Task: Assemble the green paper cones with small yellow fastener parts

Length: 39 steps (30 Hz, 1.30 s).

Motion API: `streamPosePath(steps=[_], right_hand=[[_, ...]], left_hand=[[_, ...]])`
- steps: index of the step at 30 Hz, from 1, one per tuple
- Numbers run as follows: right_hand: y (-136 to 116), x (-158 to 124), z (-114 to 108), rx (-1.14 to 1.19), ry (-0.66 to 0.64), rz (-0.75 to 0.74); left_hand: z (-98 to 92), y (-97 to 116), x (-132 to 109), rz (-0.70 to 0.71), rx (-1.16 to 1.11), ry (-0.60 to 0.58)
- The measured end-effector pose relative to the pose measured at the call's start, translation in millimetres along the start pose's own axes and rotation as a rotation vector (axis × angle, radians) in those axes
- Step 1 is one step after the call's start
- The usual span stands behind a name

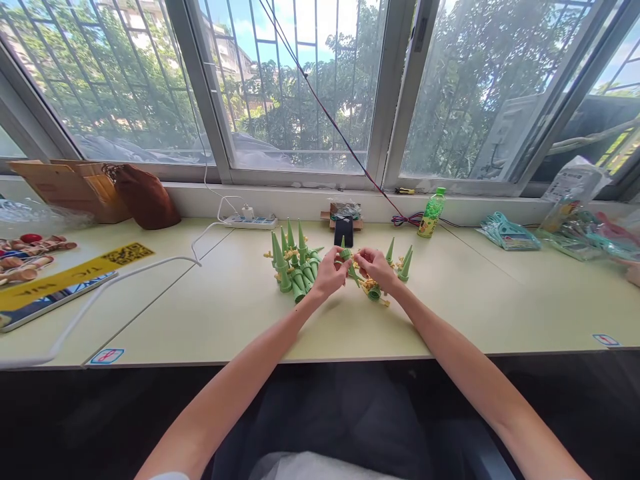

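Observation:
My left hand [331,272] is closed on a green plastic cone [345,254], held tip up above the table. Close beside it, my right hand [376,267] is pinched at the cone's right side; what lies between its fingertips is too small to make out. To the left of my hands, several green cones [281,268] with small yellow pieces stand upright or lie in a cluster. Under and behind my right hand are more green cones [406,264] and loose yellow pieces [384,302]. One cone [373,293] lies with its round open end toward me.
Behind my hands lies a black phone [343,231] by a small cardboard box [345,212]. A green-capped bottle [431,213] stands back right, and a power strip [251,221] back left. A white cable [145,270] crosses the left side. Teal packets [509,231] lie at right.

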State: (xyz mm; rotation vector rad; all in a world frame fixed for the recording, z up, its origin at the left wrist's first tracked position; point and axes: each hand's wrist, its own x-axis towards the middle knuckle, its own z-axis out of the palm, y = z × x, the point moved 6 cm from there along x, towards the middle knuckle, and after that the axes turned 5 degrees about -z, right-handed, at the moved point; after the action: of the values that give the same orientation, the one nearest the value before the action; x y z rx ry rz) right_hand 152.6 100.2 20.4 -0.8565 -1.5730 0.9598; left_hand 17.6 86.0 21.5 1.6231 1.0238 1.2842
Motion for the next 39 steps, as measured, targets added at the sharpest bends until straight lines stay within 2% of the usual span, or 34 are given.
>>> streamPosePath(steps=[11, 25, 32, 35, 39], right_hand=[[0, -1, -1, 0.003, -0.007, 0.019], [4, -1, 3, 0.101, -0.044, 0.076], [6, 1, 0, 0.098, 0.022, 0.018], [3, 1, -2, 0.098, 0.051, -0.013], [-3, -1, -1, 0.084, 0.044, -0.039]], left_hand=[[-1.3, 18, -6, 0.14, 0.3, 0.054], [-0.2, 21, -8, 0.319, 0.454, 0.108], [-2.7, 24, -9, 0.182, 0.267, 0.155], [-4.0, 21, -7, 0.078, 0.106, 0.144], [-11.5, 10, -4, -0.082, -0.117, 0.207]])
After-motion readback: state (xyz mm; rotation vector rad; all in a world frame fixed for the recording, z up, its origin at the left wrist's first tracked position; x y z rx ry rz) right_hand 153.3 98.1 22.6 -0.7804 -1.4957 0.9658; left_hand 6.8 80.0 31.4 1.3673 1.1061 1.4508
